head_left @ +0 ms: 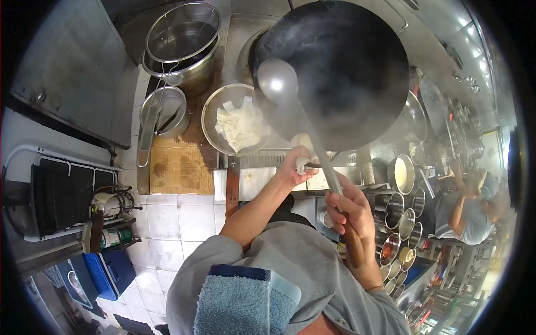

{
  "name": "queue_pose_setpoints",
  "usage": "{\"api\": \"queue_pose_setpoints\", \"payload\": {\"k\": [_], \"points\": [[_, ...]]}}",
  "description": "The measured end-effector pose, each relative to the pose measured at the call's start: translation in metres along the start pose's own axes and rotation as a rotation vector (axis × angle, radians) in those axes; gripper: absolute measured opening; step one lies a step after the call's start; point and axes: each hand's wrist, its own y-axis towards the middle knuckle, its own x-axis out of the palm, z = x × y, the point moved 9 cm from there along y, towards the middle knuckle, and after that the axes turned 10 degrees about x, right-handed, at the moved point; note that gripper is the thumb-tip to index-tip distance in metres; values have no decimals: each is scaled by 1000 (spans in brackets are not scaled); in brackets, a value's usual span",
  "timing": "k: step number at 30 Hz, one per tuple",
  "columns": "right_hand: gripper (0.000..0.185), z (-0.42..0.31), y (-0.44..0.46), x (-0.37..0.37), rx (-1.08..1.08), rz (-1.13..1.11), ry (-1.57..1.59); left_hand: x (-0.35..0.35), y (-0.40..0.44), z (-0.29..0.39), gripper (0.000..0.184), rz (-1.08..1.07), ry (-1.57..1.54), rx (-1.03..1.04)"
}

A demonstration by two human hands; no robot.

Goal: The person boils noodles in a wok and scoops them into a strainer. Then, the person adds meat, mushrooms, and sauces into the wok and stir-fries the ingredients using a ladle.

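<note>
Two tools, one hand at each: a steaming wok [357,56] and a long ladle [277,81].

At the near edge of the wok, the left hand [298,166], with fingers closed on a white cloth [302,164], probably against heat. Holding the ladle by its shaft, the right hand [353,209], fingers wrapped round, the length likely keeping skin out of the steam; bowl over the wok's left rim, hard to tell whether touching. Just left, likely for easy reach, a round strainer [204,125] of pale flat pieces [239,124]. Hemmed in at right by metal containers [393,210]; more room at left, over cardboard [178,170] and tiled floor [195,223].
</note>
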Motion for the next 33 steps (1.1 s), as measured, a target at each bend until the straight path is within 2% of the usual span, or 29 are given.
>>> {"api": "queue_pose_setpoints", "payload": {"k": [3,5,9,10,12,14,18,21,22,24,25,26,27,29,32,33], "points": [[60,1,7,-10,-23,82,-119,7,-4,1,21,117,-32,-16],[59,2,8,-12,-45,94,-108,2,-2,-2,17,77,-73,-39],[59,19,0,6,48,-56,48,12,-5,4,14,69,-20,33],[59,20,-2,10,67,-90,78,11,-7,2,14,92,-94,52],[61,20,-7,12,74,-109,87,9,-7,5,16,92,-9,50],[62,11,-12,0,-4,-29,21,11,-7,2,24,51,3,5],[65,-15,-26,-39,-151,61,-13,-8,-4,-1,33,139,18,-40],[68,-38,-36,-68,-272,70,37,2,-5,22,29,427,241,143],[69,-43,-36,-79,-303,57,40,8,-5,28,27,441,301,154],[73,-48,-30,-106,-364,16,40,18,13,44,29,462,613,299],[73,-45,-23,-125,-367,70,-19,25,17,50,30,478,776,366],[73,-43,-14,-144,-370,125,-78,39,12,56,30,612,982,408],[73,-42,-7,-163,-372,179,-137,25,19,73,36,540,1200,423],[71,-39,3,-192,-322,183,-173,44,6,93,38,544,1586,517],[70,-26,3,-219,-268,156,-197,56,-21,85,40,364,2028,808],[71,-25,-8,-226,-285,184,-204,52,-27,75,41,403,2029,799]]}}
